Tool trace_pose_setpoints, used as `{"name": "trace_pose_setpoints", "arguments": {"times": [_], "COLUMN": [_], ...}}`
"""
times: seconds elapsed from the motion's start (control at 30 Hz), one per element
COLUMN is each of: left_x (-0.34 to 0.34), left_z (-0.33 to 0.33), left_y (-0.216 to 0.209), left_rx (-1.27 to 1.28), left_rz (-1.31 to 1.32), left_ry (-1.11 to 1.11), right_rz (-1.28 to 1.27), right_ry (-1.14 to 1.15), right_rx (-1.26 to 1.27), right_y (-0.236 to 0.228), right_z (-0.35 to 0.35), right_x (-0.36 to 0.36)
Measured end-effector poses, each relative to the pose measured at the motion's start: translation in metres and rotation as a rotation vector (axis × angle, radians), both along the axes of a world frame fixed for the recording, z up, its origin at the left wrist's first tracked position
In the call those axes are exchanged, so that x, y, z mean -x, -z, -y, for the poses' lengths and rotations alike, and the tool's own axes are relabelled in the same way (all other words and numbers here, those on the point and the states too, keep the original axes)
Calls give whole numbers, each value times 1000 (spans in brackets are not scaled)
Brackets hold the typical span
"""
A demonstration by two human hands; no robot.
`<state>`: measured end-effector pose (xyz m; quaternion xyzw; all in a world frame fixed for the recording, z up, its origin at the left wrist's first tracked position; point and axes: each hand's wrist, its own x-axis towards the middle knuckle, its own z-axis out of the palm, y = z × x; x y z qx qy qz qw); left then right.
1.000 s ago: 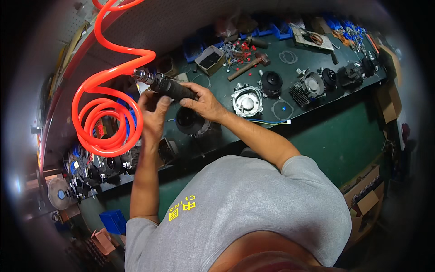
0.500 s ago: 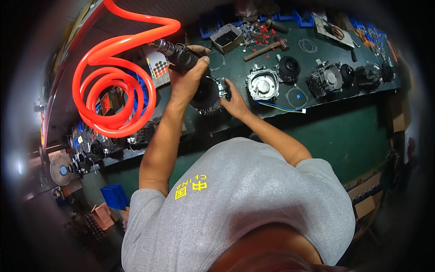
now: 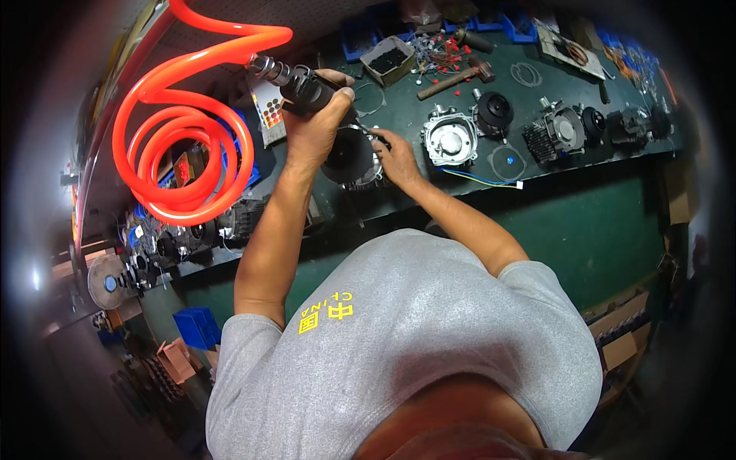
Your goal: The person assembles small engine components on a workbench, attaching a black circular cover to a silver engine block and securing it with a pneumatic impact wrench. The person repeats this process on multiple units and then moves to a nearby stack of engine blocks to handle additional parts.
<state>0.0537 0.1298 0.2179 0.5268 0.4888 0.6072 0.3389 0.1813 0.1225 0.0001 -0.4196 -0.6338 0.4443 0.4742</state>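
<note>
On the dark green workbench (image 3: 583, 207), the left hand (image 3: 310, 130) wraps its fingers around a black air tool (image 3: 307, 88) at 12 o'clock; the right hand (image 3: 395, 153) holds the round black part (image 3: 349, 157) beneath. The orange coiled hose (image 3: 180, 146) hangs at 10 o'clock.

Bright orange coiled hose (image 3: 180, 146), black air tool (image 3: 307, 88), dark green bench (image 3: 613, 207). Grey shirt (image 3: 429, 353) with yellow print, blue bins (image 3: 195, 326) down on the floor.

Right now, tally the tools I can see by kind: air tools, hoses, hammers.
Black air tool, gripped in the left hand: 1
Orange coiled hose: 1
Hammer on the green bench: 1
Total: 3
</note>
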Motion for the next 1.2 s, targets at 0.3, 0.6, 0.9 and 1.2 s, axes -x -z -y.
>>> {"name": "trace_pose_setpoints", "arguments": {"times": [0.3,0.6,0.9,1.2], "left_x": [27,85,82,85], "left_z": [13,81,123,126], "left_y": [-41,-17,24,25], "left_rx": [-140,-25,-43,-13], "left_rz": [-18,-40,268,183], "left_ry": [-54,-303,-386,-381], "right_rz": [14,36,47,92], "right_ry": [13,23,-2,-1], "right_rx": [-13,28,-10,-59], "right_y": [2,10,16,12], "right_z": [-6,-5,-3,-3], "right_x": [1,7,7,7]}}
